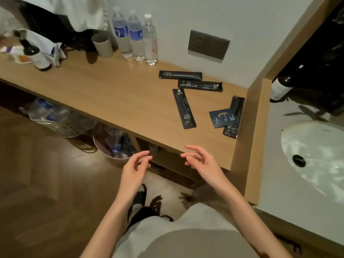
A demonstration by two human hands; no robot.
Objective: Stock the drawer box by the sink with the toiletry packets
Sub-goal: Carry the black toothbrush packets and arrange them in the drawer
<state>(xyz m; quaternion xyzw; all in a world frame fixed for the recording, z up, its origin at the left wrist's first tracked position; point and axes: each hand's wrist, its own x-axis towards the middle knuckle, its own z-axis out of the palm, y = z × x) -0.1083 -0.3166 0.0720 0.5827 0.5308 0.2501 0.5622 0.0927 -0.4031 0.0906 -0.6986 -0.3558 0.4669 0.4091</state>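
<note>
Five toiletry packets lie scattered on the right end of the wooden counter (pixel 111 90), none of them in a hand. The farthest long black packet (pixel 180 75) lies close to the wall with its long axis running left to right. Just in front of it a second black packet (pixel 200 86) also runs left to right, its right end tipped slightly toward the person. The toothbrush packet (pixel 184 108) points the other way: its long axis runs from far to near, the near end leaning a little to the right, with the words "TOOTH BRUSH" printed toward that near end; its far end sits just beside the left end of the second packet. Along the counter's right edge a fourth black packet (pixel 238 104) also lies far to near, its near end angled leftward, and a small square blue packet (pixel 221 118) lies across its middle. Both hands hover in the air before the counter's near edge, apart from each other and touching nothing: the left hand (pixel 136 164) and the right hand (pixel 201 161) have their fingers loosely spread and slightly curled, palms turned inward toward one another. A white sink (pixel 297 135) sits to the right beyond the counter's side panel, and three water bottles (pixel 136 36) stand by the wall beside a grey cup (pixel 103 45).
</note>
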